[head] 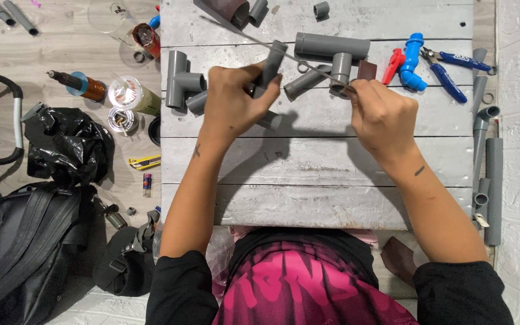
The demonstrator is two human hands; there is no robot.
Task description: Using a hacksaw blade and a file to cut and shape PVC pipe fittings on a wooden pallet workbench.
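Holding a short grey pipe (270, 67) in my left hand (231, 103), I am keeping that grip clenched round its lower end, so the pipe is poking up and away from me, tilted a little to the right. My right hand (383, 114) is pinching one end of a thin metal blade (284, 53), fingers closed on it. The blade is running long and slanted, from my right grip up and leftward across the pipe's upper end, touching or just over it; I cannot tell which. So the pipe's long axis is lying across the blade's, and my left hand is the nearer one to the pipe.

Both hands are hovering over the desk (308, 174), grey painted planks, scuffed and streaked. Just past my right knuckles a grey tee fitting (332, 57) is lying, smooth and matte, its long barrel sideways. Left of my left hand another tee (179, 78) is resting. Farther right, a blue valve (412, 60) with a red handle (394, 65) is sitting beside blue-handled pliers (449, 72). Along the right edge, long grey pipes (493, 186) are lying beside the white wall.
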